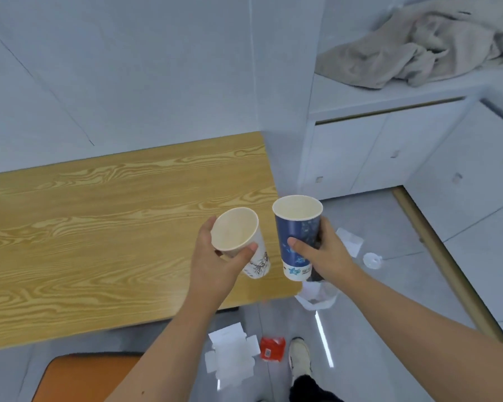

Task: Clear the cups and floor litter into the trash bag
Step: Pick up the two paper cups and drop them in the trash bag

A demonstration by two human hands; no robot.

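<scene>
My left hand (215, 256) grips a white paper cup (238, 233) with a dark drawing, tilted with its mouth toward me, above the right end of the wooden table (99, 227). My right hand (323, 253) holds a blue paper cup (298, 227) upright just beyond the table's corner. Both cups look empty. On the grey floor lie a flattened white carton (233, 355), a red packet (272, 348), white paper (350, 240), a clear plastic lid (372, 260) and a white bag-like heap (317, 295) under my right hand.
An orange chair seat (90, 378) stands at the table's near edge. White cabinets (389, 152) with a beige cloth (413, 50) on top fill the right. A wooden strip (442, 256) runs along the cabinet base. My shoe (299, 358) stands by the red packet.
</scene>
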